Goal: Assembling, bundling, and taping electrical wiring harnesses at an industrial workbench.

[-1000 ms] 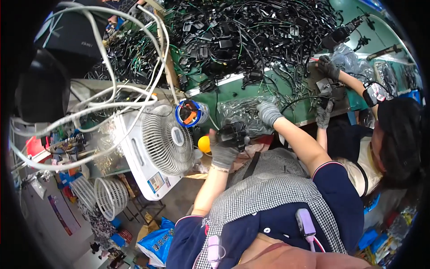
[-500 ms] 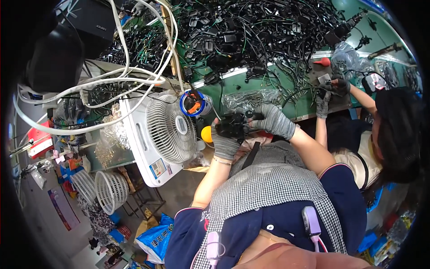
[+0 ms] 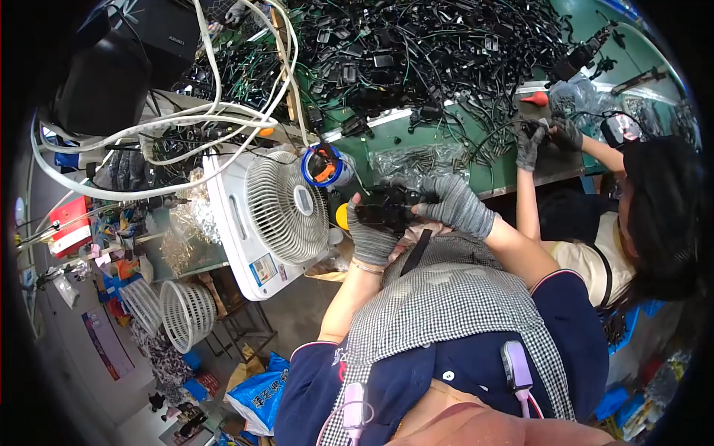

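Both hands wear grey striped fingerless gloves. A black plastic part (image 3: 388,210), dark and partly covered by my fingers, is held between them at the table's near edge. My left hand (image 3: 372,236) is closed around its left side with the thumb up. From the right, my right hand (image 3: 460,207) grips the same part with bent fingers; its fingertips are partly hidden. Just beyond, on the green table (image 3: 387,136), lies a clear plastic bag of metal screws or pins (image 3: 420,161). A blue-rimmed tub (image 3: 322,165) with something orange inside stands left of it.
A white fan (image 3: 286,208) stands at my left, with thick white cables (image 3: 163,193) looping above it. Black cabled parts (image 3: 416,59) heap the far table. At right, a co-worker's gloved hands (image 3: 529,149) handle a small dark part, near a red bulb (image 3: 535,99).
My hands stay nearly in place, and the black part has turned slightly between them. The co-worker's hands have shifted a little. The view has tilted slightly.
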The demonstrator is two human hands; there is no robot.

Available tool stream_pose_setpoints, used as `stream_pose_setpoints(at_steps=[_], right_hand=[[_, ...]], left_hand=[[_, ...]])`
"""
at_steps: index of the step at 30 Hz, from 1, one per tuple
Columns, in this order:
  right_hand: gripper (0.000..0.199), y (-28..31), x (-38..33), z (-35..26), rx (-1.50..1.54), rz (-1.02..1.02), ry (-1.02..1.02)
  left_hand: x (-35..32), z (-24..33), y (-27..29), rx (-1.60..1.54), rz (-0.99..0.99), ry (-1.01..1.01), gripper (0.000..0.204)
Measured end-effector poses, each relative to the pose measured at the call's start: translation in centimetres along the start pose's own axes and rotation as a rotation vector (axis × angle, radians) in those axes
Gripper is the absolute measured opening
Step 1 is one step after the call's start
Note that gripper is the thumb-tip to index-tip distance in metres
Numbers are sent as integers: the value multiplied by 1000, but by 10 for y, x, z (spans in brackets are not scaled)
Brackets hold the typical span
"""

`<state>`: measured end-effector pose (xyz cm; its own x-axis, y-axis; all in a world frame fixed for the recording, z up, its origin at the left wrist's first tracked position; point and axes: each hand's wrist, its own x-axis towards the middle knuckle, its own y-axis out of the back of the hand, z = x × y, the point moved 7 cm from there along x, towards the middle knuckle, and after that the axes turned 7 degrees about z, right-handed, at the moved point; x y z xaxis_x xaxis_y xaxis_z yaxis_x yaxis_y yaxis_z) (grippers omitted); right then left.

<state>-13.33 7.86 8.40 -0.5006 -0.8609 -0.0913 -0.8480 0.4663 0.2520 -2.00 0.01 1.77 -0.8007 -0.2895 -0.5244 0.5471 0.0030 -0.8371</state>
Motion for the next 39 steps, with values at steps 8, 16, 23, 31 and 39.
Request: stream_pose_setpoints(at_steps=[8, 16, 23, 31, 39], right_hand=[[19, -6, -4, -2, -57, 15, -7], [20, -14, -6, 8, 69, -41, -94], [15, -46, -28, 21, 111, -135, -266], [10, -93, -74, 15, 483, -19, -411], [27, -93, -58, 36, 70, -233, -311]], left_hand=[[-1, -6, 16, -49, 70, 15, 57], [-12, -8, 19, 7, 47, 49, 64], [-48, -18, 32, -19, 40, 198, 70], [-89, -17, 53, -132, -48, 284, 71], [-162, -6, 110, -317, 11, 8, 66]])
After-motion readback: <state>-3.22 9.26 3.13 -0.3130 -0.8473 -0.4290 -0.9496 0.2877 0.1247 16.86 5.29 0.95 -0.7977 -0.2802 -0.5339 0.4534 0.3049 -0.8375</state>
